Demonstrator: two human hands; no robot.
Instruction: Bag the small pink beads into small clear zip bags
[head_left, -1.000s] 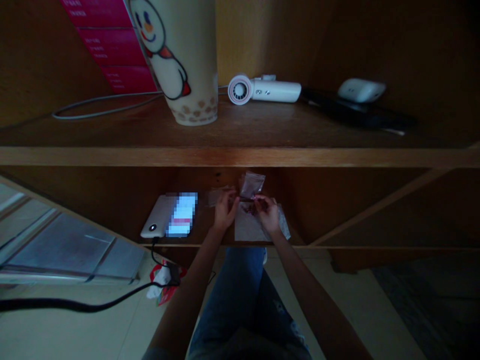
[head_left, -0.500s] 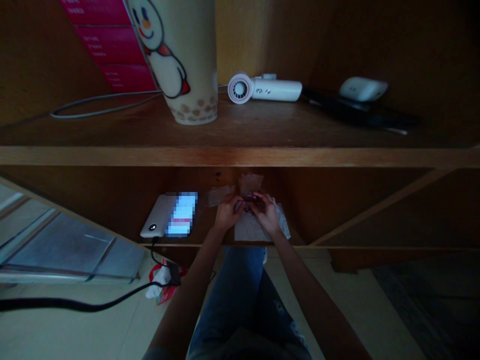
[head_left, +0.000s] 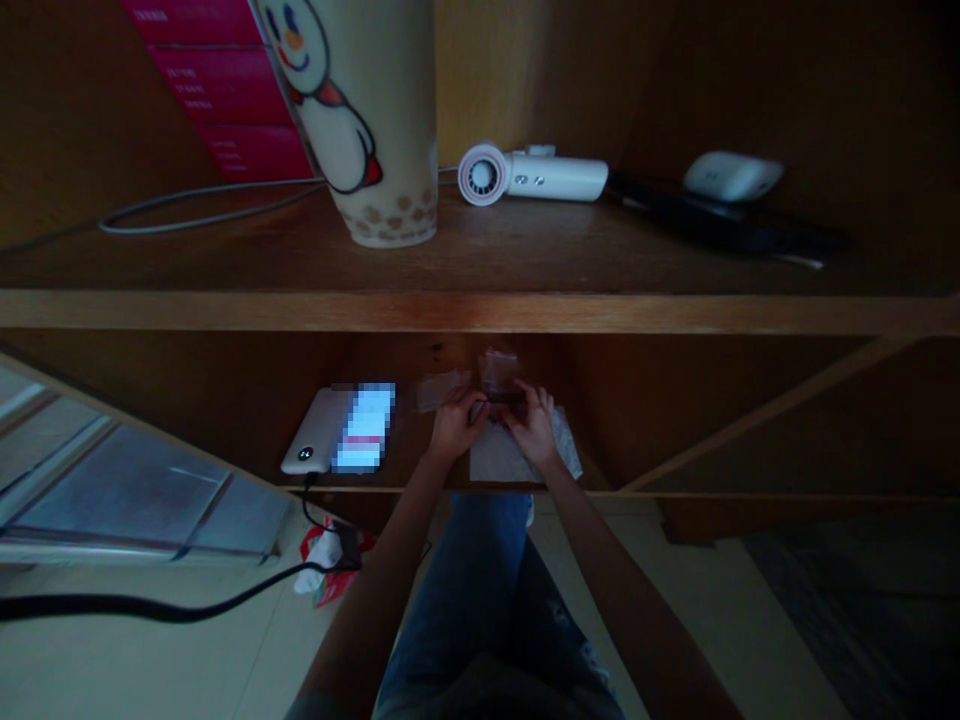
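On the lower shelf my left hand [head_left: 454, 424] is closed in a pinch, its fingertips over the upper left of a white sheet [head_left: 495, 458]. Facing it, my right hand [head_left: 535, 428] has its fingers bent and its thumb turned inward. Between the two sets of fingertips is something small and dark; its kind is too dim to make out. A clear plastic bag [head_left: 499, 370] lies just beyond the fingertips. Another clear plastic bag [head_left: 439, 388] lies behind my left hand.
Left of my hands lie a pale power bank [head_left: 309, 432] and a lit phone [head_left: 366, 428]. On the upper shelf stand a bubble tea cup [head_left: 390, 130], a white handheld fan [head_left: 555, 180] and a white case [head_left: 731, 176]. A black cable [head_left: 180, 608] crosses at lower left.
The small dark reddish thing between my fingertips shows less now. My right fingers have shifted slightly, and my left hand stays almost in place.
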